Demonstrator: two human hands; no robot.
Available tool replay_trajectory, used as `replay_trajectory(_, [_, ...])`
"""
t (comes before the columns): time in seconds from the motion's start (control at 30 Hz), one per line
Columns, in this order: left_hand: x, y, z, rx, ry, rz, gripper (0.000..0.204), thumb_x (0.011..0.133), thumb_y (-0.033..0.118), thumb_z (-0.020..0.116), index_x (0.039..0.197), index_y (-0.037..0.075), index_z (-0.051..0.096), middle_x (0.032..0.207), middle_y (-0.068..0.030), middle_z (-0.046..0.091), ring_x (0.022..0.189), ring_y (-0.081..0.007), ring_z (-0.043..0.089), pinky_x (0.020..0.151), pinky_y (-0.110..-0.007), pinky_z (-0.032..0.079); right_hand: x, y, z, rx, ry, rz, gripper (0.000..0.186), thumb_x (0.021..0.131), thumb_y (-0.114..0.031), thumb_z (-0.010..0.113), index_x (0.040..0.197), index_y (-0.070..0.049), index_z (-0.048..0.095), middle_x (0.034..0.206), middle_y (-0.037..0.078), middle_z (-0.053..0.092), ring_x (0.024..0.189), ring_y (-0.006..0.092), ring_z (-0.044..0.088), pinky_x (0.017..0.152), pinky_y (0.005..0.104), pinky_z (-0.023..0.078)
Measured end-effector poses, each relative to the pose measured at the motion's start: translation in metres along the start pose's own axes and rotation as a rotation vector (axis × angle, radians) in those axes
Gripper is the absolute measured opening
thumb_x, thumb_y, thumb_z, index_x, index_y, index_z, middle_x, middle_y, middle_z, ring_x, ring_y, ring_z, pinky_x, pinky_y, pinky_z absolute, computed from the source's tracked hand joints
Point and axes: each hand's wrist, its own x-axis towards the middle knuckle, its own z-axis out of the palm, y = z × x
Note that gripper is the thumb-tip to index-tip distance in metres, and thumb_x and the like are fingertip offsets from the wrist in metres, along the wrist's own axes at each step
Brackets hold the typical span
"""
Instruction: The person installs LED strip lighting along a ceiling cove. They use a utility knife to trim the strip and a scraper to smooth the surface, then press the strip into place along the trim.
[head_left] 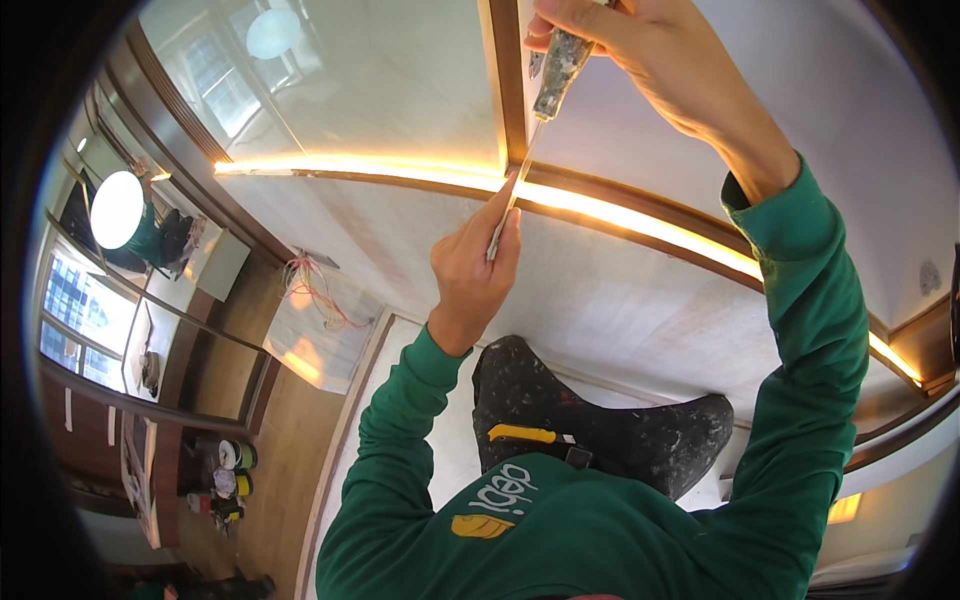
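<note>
My right hand (pixel 650 45), raised at the top, is closed around the paint-smeared handle of a screwdriver (pixel 563 75). Its thin shaft slants down and left, across the glowing light strip (pixel 640 217). Lower down, my left hand (pixel 473 270) steadies the shaft between thumb and index finger, just below the strip. The tip itself is hard to make out there. Beside the shaft, an upright wooden trim strip (pixel 503 70) meets the lit ledge.
A yellow utility knife (pixel 525 433) lies at my waist over dark, speckled trousers (pixel 640 440). Left of the pale panel, loose wires (pixel 318 290) hang out. Tools and tape rolls (pixel 232 470) sit on the wooden floor (pixel 285 450). A large mirror (pixel 225 345) stands at left.
</note>
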Motion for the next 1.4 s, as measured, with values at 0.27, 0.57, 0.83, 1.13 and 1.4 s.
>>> replay_trajectory(0.27, [0.001,-0.005,0.004,-0.009,0.029,-0.024,0.032,0.096,-0.003,0.071,0.128,-0.006,0.073,0.081,-0.0121,0.073,0.055,-0.0141,0.056,0.052,-0.028,0.044,0.011,0.009,-0.003,-0.012,-0.002,0.022,0.002,0.107,-0.005,0.059,0.108,-0.003,0.059,0.096,0.005,0.060,0.087,0.0150,0.057,0.082,0.0302,0.050])
replay_trajectory(0.57, [0.023,0.004,0.005,-0.037,-0.057,-0.110,0.040,0.099,-0.001,0.068,0.139,-0.006,0.066,0.086,-0.0151,0.074,0.059,-0.0197,0.062,0.056,-0.032,0.049,0.017,0.022,-0.009,0.122,0.046,0.085,0.004,0.107,-0.004,0.060,0.110,-0.002,0.060,0.097,0.007,0.062,0.086,0.0167,0.063,0.081,0.0311,0.055])
replay_trajectory(0.83, [0.027,0.008,-0.013,0.002,-0.255,-0.298,0.010,0.102,-0.001,0.065,0.102,-0.010,0.070,0.073,-0.0163,0.067,0.058,-0.0198,0.061,0.055,-0.034,0.046,0.037,0.050,0.002,0.221,0.001,-0.133,0.004,0.109,-0.007,0.057,0.111,-0.003,0.058,0.092,0.006,0.064,0.081,0.0137,0.066,0.077,0.0298,0.059])
replay_trajectory(1.13, [0.030,0.001,-0.019,0.021,-0.325,-0.310,0.011,0.099,-0.004,0.066,0.105,-0.010,0.072,0.087,-0.0185,0.077,0.067,-0.0256,0.073,0.061,-0.031,0.053,0.035,0.068,-0.005,0.277,0.072,-0.188,0.012,0.109,-0.015,0.061,0.113,-0.004,0.057,0.088,0.005,0.065,0.077,0.0106,0.068,0.071,0.0286,0.062])
replay_trajectory(1.4, [0.027,-0.005,-0.015,-0.082,-0.308,-0.229,0.050,0.100,-0.002,0.067,0.149,0.001,0.060,0.072,-0.0119,0.063,0.056,-0.0219,0.059,0.055,-0.035,0.047,0.030,0.067,0.007,0.267,0.158,-0.235,0.014,0.108,-0.015,0.062,0.114,-0.004,0.056,0.086,0.005,0.068,0.074,0.0146,0.069,0.068,0.0300,0.062])
